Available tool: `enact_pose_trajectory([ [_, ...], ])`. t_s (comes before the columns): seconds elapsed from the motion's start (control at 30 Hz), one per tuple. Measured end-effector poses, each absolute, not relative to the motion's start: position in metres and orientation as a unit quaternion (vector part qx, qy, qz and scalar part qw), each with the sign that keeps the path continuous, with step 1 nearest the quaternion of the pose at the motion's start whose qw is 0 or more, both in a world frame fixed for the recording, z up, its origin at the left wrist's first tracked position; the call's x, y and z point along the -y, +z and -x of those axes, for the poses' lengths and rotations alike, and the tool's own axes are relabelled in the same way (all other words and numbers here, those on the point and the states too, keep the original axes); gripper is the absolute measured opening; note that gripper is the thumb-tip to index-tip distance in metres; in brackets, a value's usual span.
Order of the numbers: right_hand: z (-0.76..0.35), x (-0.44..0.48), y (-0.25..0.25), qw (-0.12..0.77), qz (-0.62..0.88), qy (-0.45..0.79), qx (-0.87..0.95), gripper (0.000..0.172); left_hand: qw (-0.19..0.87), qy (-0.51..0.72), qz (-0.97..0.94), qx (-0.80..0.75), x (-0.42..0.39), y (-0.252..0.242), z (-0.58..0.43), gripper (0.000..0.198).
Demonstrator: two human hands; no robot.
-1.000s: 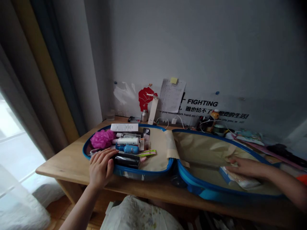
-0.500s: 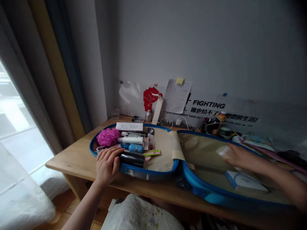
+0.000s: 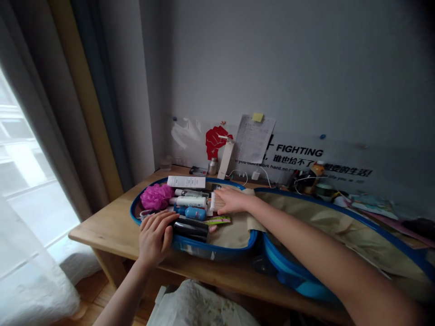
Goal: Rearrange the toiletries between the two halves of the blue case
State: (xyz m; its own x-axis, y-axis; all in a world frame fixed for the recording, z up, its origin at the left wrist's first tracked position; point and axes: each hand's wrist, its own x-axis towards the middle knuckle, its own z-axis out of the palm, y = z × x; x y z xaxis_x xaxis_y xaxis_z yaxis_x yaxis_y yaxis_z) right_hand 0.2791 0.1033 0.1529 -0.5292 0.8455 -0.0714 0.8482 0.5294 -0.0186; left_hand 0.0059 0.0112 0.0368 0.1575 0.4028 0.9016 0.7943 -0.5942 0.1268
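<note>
An open blue-rimmed suitcase (image 3: 217,251) lies on a wooden table. My left hand (image 3: 154,235) rests over the rim of its left half, fingers stretched out and lying together, beside a shiny black case (image 3: 190,230). My right hand (image 3: 233,200) reaches across to that same half and grips a small white pack of cotton swabs (image 3: 217,203), just right of the toiletries. Around them lie a pink bath puff (image 3: 157,196), a white tube (image 3: 190,201), a blue bottle (image 3: 195,213), a white box (image 3: 186,182) and a green-and-pink packet (image 3: 217,220).
The suitcase's right half (image 3: 288,206) has a beige lining, partly covered by my right arm. Behind it stand jars, cables and a white lamp (image 3: 225,158). A paper sheet (image 3: 254,138) hangs on the wall. Curtains (image 3: 91,90) are at the left.
My right hand has swung left from over the right half to the left half, carrying the small white pack. My left hand keeps its place on the rim.
</note>
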Motion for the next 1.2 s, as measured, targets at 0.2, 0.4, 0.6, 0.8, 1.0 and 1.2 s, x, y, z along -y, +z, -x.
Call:
enact_pose_trajectory([
  [0.2,-0.271,-0.116,0.139,0.059,-0.467,-0.039,-0.881,0.074,0.192,-0.512,0.734,0.403,-0.010,0.037,-0.008,0.031],
  [0.4,-0.274,-0.112,0.140,0.023,-0.465,-0.065,-0.883,0.074,0.182,-0.511,0.731,0.415,-0.012,0.035,-0.007,0.033],
  [0.6,-0.332,-0.104,0.170,-0.108,-0.510,-0.045,-0.852,0.037,0.179,-0.509,0.732,0.416,-0.012,0.035,-0.006,0.032],
  [0.8,-0.455,-0.066,0.192,-0.169,-0.632,0.015,-0.756,0.021,0.187,-0.507,0.734,0.412,-0.012,0.034,-0.006,0.032],
  [1.0,-0.549,-0.006,0.155,-0.105,-0.722,-0.054,-0.682,0.017,0.194,-0.507,0.733,0.411,-0.012,0.035,-0.006,0.032],
  [1.2,-0.588,0.038,0.130,-0.027,-0.744,-0.160,-0.648,0.032,0.194,-0.506,0.735,0.408,-0.012,0.035,-0.006,0.032],
])
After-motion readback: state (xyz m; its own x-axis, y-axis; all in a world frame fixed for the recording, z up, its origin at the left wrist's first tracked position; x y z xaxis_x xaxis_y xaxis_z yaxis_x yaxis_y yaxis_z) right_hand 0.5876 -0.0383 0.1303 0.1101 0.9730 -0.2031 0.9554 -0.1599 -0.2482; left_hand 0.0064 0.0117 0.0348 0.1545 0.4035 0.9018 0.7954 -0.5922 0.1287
